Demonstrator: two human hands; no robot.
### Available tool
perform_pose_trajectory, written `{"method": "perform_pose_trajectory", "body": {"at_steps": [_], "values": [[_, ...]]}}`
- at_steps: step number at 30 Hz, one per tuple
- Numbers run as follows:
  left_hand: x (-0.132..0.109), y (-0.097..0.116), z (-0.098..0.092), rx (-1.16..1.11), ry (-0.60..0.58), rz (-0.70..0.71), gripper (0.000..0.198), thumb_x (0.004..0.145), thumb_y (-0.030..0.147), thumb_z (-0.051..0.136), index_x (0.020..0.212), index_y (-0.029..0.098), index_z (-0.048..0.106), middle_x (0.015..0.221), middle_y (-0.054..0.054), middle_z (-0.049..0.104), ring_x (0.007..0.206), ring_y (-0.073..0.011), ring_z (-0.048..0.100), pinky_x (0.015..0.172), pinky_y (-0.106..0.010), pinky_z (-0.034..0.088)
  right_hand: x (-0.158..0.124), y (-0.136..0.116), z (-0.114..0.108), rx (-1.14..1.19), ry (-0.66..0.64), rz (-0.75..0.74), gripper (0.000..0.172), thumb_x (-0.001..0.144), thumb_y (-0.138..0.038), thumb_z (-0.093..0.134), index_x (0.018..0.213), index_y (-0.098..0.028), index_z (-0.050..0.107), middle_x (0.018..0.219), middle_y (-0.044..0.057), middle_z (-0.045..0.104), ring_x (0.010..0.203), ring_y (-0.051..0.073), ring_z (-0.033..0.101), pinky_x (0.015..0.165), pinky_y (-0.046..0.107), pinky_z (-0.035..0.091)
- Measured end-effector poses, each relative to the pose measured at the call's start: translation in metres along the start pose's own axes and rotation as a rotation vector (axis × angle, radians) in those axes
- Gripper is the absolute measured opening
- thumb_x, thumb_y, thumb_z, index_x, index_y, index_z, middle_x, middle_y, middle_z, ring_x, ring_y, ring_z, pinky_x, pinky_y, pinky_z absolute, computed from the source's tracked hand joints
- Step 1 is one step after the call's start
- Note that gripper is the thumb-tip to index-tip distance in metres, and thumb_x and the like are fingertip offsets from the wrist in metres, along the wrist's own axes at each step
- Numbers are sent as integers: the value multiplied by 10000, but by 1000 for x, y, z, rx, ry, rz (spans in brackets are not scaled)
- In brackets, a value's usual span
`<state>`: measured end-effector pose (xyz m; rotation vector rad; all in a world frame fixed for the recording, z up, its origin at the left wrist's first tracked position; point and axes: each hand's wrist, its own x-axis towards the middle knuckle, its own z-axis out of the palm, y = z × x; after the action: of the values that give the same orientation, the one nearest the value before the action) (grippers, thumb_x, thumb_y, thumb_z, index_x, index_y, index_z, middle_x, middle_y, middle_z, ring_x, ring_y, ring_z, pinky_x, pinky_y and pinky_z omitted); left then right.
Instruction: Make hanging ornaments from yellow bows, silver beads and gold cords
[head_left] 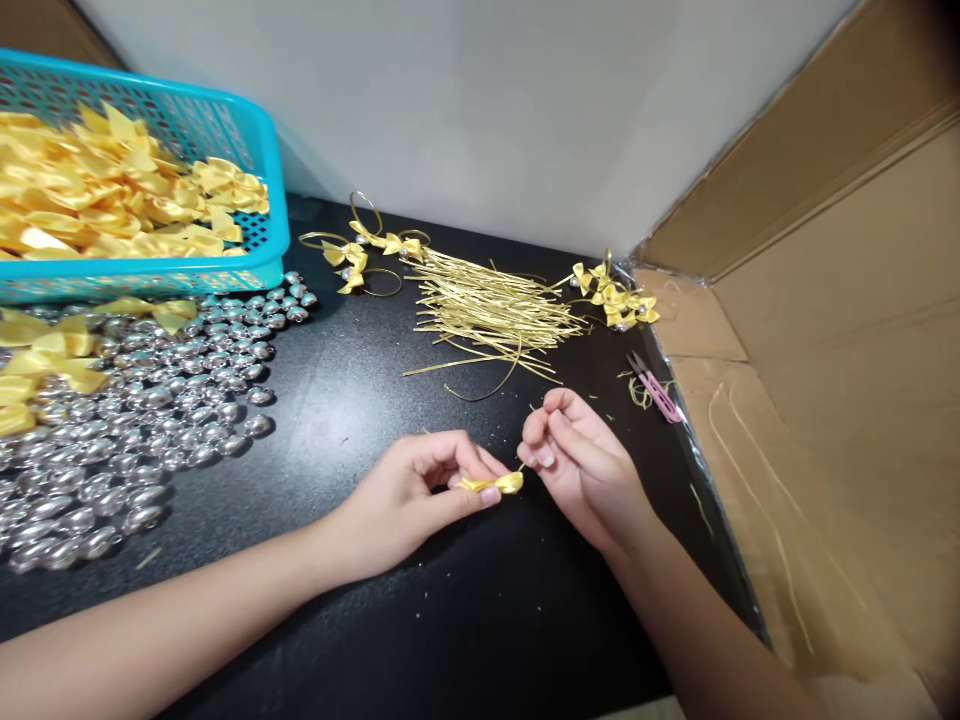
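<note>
Near the middle of the black table, my left hand (442,475) pinches a small yellow ribbon bow (510,483) between thumb and fingers. To its right, my right hand (581,455) has thumb and fingertips closed on a thin gold cord, of which only short bits show at the fingers. One bit runs down toward the bow; how it joins the bow is hidden. Beyond both hands lies a pile of cut gold cords (499,305). Finished-looking bows with silver beads and cord loops (349,265) sit at its left, and another cluster of bows (615,300) at its right.
A turquoise basket (274,190) full of yellow bows stands at the back left. Before it spread many silver beads (180,400), with loose bows (52,360) on top. Pink-handled snips (656,390) lie near the right edge, beside a cardboard wall (847,300).
</note>
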<state>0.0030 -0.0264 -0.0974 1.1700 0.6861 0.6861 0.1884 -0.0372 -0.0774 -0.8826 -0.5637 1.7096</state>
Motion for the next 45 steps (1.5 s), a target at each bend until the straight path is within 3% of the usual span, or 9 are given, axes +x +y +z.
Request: {"method": "perform_pose_trajectory", "body": {"at_steps": [5, 8, 10, 14, 20, 29, 35, 40, 45], "values": [[-2, -1, -3, 409, -168, 369, 100, 859, 87, 617, 801, 156, 660, 872, -67, 759, 784, -150, 702, 686, -233, 522, -1, -1, 2, 20, 12, -7, 129, 814, -208, 701, 841, -200, 575, 602, -47, 556, 516, 66, 372, 514, 178, 333], [-4, -4, -6, 636, -324, 592, 148, 905, 83, 535, 920, 166, 658, 961, -97, 756, 798, -165, 681, 733, -272, 519, -3, 2, 4, 1, -33, 32, 131, 820, -246, 704, 830, -198, 583, 590, -42, 532, 524, 73, 367, 501, 184, 299], [-6, -7, -7, 800, -370, 668, 192, 944, 114, 468, 960, 171, 650, 1009, -104, 751, 738, -165, 647, 666, -282, 506, -5, 4, 5, -14, -62, 55, 132, 828, -263, 702, 831, -199, 587, 587, -42, 527, 525, 74, 368, 511, 191, 297], [-9, -13, -7, 1087, -337, 757, 247, 976, 132, 416, 891, 181, 642, 942, -65, 745, 661, -142, 588, 571, -275, 463, -7, 8, 4, -31, -95, 69, 93, 863, -264, 676, 853, -206, 605, 594, -44, 546, 528, 67, 390, 544, 194, 316], [-10, -15, -4, 1328, -168, 871, 198, 958, 104, 462, 878, 164, 632, 892, -50, 715, 664, -146, 554, 559, -273, 468, -6, 6, 3, -71, -87, -5, 132, 829, -294, 713, 827, -212, 610, 618, -33, 595, 544, 79, 437, 563, 209, 346], [-9, -16, -4, 1511, -27, 805, 330, 991, 117, 348, 835, 150, 636, 831, -60, 684, 645, -157, 521, 568, -267, 480, -1, 6, 2, -116, -22, -64, 142, 784, -290, 747, 803, -216, 627, 675, -24, 639, 648, 107, 568, 679, 256, 472], [-12, -11, 2, 1639, -34, 696, 208, 956, 131, 459, 892, 120, 657, 805, -64, 675, 657, -173, 565, 573, -277, 499, 7, 9, -3, -122, 86, -119, 180, 718, -308, 802, 784, -210, 666, 803, -7, 673, 816, 119, 635, 837, 283, 505], [-22, -10, 19, 1667, 3, 517, 285, 872, 291, 611, 1043, 76, 687, 916, -115, 684, 761, -229, 620, 617, -332, 562, 18, 11, -13, -172, 226, -93, 228, 672, -314, 813, 800, -181, 679, 758, -12, 636, 737, 102, 613, 760, 260, 512], [-39, -9, 43, 1670, -12, 333, 293, 814, 276, 652, 1022, 79, 715, 865, -103, 666, 744, -239, 624, 593, -352, 569, 25, 18, -13, -382, 256, -80, 302, 675, -281, 761, 922, -154, 644, 722, -5, 659, 656, 112, 626, 661, 258, 522]]}}
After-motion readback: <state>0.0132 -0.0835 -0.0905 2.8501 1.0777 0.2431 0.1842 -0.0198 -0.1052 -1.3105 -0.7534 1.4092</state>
